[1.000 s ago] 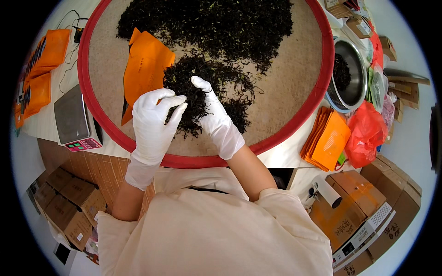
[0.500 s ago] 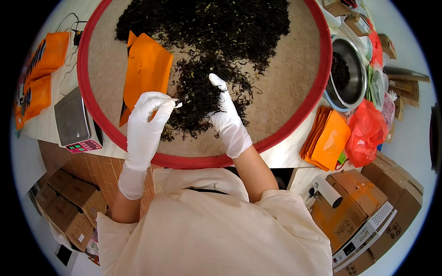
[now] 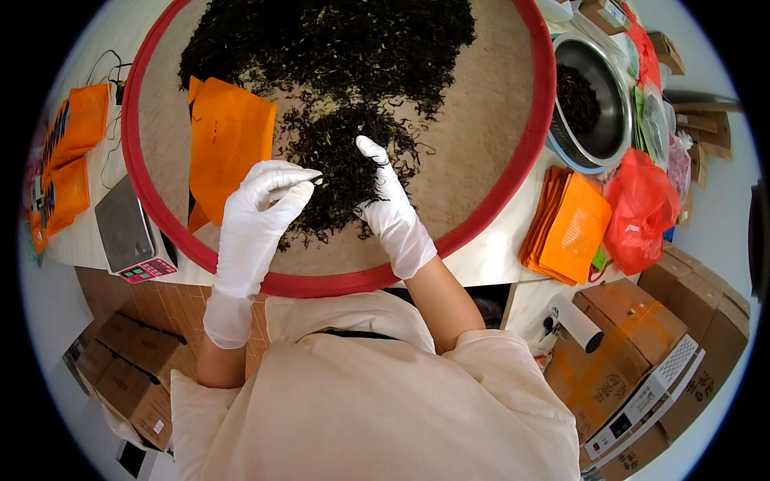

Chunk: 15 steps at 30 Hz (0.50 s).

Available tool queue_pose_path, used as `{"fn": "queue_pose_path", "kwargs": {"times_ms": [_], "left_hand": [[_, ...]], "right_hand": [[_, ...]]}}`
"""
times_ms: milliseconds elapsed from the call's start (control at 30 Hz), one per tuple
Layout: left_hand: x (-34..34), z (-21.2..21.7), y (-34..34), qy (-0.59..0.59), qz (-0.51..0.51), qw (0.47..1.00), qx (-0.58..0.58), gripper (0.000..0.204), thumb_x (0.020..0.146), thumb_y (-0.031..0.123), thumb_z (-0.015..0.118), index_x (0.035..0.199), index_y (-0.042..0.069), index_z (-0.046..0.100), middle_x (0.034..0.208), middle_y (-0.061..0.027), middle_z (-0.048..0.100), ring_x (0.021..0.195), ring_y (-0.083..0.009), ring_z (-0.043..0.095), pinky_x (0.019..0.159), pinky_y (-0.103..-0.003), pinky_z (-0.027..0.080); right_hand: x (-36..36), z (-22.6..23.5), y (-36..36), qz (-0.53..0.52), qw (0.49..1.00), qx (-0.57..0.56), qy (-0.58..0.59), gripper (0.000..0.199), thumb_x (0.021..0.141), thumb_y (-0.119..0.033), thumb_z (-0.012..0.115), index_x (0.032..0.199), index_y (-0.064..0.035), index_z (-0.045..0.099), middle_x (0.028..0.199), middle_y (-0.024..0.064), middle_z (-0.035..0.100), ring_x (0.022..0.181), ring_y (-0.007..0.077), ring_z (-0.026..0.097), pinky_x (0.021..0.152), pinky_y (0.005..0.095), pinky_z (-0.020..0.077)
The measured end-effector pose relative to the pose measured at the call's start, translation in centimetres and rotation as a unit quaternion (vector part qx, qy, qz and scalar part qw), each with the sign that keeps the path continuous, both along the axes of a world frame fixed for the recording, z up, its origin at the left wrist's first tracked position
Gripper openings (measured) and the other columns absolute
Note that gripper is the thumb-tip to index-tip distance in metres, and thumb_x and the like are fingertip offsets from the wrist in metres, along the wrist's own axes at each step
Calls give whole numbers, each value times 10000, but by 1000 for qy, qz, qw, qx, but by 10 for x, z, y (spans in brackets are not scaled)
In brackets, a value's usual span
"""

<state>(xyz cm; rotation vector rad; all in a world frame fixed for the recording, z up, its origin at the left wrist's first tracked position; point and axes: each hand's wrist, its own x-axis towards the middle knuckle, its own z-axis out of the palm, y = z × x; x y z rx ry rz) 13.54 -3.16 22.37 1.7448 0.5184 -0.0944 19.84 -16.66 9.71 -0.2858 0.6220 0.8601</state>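
In the head view, my gloved left hand (image 3: 265, 204) has its thumb and fingers pinched together, with a dark sliver like a tea leaf (image 3: 318, 180) at the tips. My gloved right hand (image 3: 393, 212) is cupped, thumb up, under a loose clump of dark, twisted tea leaves (image 3: 341, 152); most of its fingers are hidden beneath them. Both hands are over a round tray (image 3: 473, 160) with a red padded rim. A larger heap of tea leaves (image 3: 329, 40) covers its far side. An orange pouch (image 3: 233, 136) lies left of the clump, beyond my left hand.
Left of the tray are a digital scale (image 3: 127, 228) and more orange pouches (image 3: 84, 120). To its right stand a metal bowl (image 3: 613, 104) with dark leaves, a stack of orange pouches (image 3: 573, 228) and a red plastic bag (image 3: 639, 200). Cardboard boxes (image 3: 618, 353) sit lower right.
The view has shifted slightly, so the tray sits further left. My left fingertips have moved nearer the clump, and a dark sliver shows where a pale tip showed before.
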Motion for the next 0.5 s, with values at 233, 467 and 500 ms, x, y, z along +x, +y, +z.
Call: {"fn": "queue_pose_path", "kwargs": {"times_ms": [233, 467, 500], "left_hand": [[1, -6, -4, 20, 30, 998, -44, 88, 902, 67, 642, 920, -14, 670, 992, -13, 596, 894, -77, 533, 808, -215, 421], [1, -7, -9, 9, 23, 1000, -18, 88, 892, 74, 660, 910, -10, 678, 975, -10, 600, 889, -81, 539, 796, -223, 429], [1, -9, -11, -8, 17, 1000, 8, 78, 880, 71, 670, 908, -1, 684, 968, -16, 606, 886, -93, 549, 791, -231, 434]], "right_hand": [[-1, 1, -8, -7, 1000, 3, 3, 310, 851, -259, 723, 1108, -115, 627, 1018, 50, 670, 909, 217, 662, 846, 392, 574], [-1, 1, -14, -1, 1000, 20, -8, 324, 853, -264, 720, 1115, -101, 622, 1028, 66, 673, 900, 223, 668, 838, 396, 578], [-1, 2, -14, -1, 1000, 19, -10, 325, 852, -262, 720, 1117, -100, 622, 1027, 66, 674, 898, 223, 669, 839, 393, 577]]}}
